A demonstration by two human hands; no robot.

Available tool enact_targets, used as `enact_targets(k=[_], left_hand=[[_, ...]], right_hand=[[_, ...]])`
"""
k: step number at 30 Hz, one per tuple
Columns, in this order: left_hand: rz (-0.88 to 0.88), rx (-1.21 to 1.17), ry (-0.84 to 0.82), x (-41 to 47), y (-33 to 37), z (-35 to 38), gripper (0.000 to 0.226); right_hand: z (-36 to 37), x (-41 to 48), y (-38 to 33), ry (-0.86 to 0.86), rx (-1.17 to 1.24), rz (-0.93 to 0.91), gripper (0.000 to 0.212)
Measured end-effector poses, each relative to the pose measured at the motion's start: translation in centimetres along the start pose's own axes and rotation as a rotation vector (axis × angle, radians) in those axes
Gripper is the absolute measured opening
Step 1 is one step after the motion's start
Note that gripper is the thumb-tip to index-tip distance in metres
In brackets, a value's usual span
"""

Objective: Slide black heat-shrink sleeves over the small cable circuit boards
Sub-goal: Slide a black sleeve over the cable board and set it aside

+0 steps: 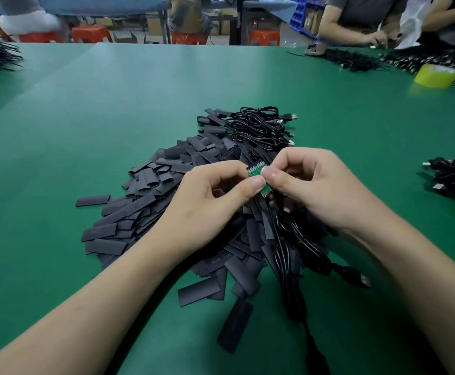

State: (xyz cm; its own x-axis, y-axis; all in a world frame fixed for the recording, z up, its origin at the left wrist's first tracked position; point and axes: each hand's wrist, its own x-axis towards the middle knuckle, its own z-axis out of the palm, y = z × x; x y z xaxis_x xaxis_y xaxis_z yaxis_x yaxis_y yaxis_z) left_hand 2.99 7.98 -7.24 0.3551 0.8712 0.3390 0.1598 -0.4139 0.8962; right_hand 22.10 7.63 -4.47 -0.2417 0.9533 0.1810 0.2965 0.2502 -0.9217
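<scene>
1. Your left hand & right hand both pinch the circuit board above the sleeve pile, mid-table.
2. Board's long axis tilts up-left; sleeves lie nearer your left.

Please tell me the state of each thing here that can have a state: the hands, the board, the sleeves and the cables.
Left hand: pinching the circuit board.
Right hand: pinching the same board.
Circuit board: bare green, held above the pile, no sleeve visibly over it.
Heat-shrink sleeves: flat, loose, heaped on the table.
Cable bundle: coiled, behind the heap.
Tape roll: lying flat.
</scene>
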Motion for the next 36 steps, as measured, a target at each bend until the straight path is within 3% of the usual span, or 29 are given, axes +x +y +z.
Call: enact_targets(k=[10, 18, 29, 32, 36], left_hand=[[0.038, -0.028, -0.013, 0.1, 0.1, -0.2, 0.029], [-0.014, -0.241, -0.093, 0.3, -0.4, -0.2, 0.028], [-0.104, -0.260, -0.102, 0.3, -0.4, -0.5, 0.019], [-0.103, -0.242, -0.090, 0.4, -0.4, -0.5, 0.019], [-0.122, -0.116, -0.080, 0.6, -0.4, -0.6, 0.022]], right_hand=[[0.2, -0.2, -0.1, 0.031, 0.017, -0.055, 0.022], [0.8, -0.4, 0.0, -0.038, 0.305, 0.058, 0.018], [0.9, -0.4, 0.8, -0.086, 0.464, 0.142, 0.017], [0.8, -0.3, 0.8, -0.073, 0.411, 0.119, 0.018], [0.4, -0.1, 0.8, -0.003, 0.080, -0.015, 0.021]])
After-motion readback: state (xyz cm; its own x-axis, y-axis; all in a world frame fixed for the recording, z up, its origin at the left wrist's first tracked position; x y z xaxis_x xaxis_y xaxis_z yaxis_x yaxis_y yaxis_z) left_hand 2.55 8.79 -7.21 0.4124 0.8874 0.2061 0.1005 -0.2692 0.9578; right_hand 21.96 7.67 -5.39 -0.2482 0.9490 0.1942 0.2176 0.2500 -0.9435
